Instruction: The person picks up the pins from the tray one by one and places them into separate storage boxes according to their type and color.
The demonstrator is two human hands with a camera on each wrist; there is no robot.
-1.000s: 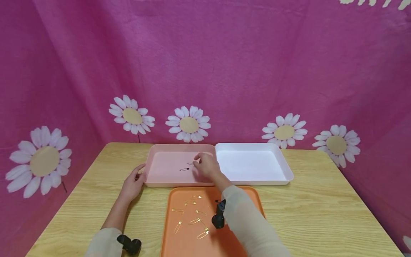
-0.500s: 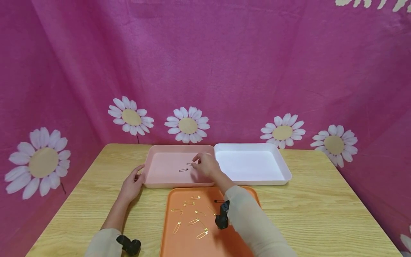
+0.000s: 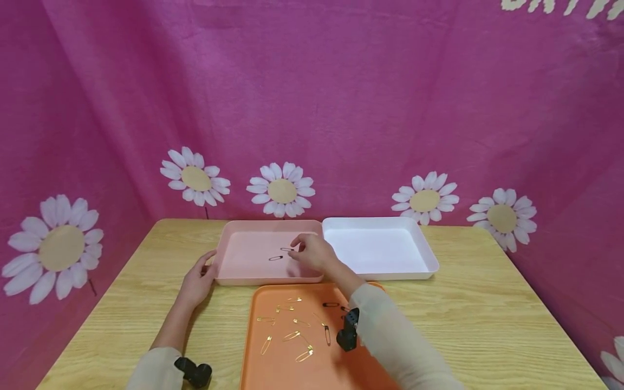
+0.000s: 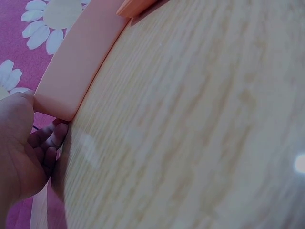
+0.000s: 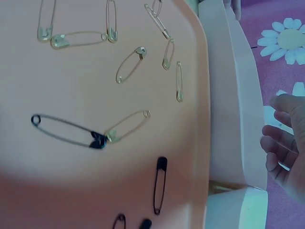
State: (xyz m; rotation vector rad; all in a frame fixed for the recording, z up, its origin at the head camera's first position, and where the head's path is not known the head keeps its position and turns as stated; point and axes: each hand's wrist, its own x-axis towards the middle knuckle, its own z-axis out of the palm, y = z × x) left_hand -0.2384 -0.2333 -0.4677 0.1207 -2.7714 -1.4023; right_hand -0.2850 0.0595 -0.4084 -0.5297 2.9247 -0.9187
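Note:
In the head view my right hand point(image 3: 314, 253) hovers over the right part of the pink tray point(image 3: 239, 271). Its fingers are loosely bent, with nothing visible between them in the right wrist view. Close by its fingertips is a dark safety pin point(image 3: 286, 249), and another dark safety pin point(image 3: 275, 258) lies just left of it. My left hand point(image 3: 197, 283) rests against the outside of the pink tray's left end. The left wrist view has its thumb at the tray's rim and its relaxed fingers beside the corner.
An orange tray point(image 3: 258, 346) lies in front, bearing several gold safety pins point(image 3: 265, 345) and several black safety pins point(image 5: 160, 183). To the right of the pink tray stands a white tray point(image 3: 431, 260). The wooden table point(image 3: 487, 314) meets a pink flowered cloth point(image 3: 341, 108) behind.
My right fingers have drawn slightly away from the upper safety pin, which now shows more fully. The right forearm has shifted right, uncovering more black safety pins. My left hand keeps its place.

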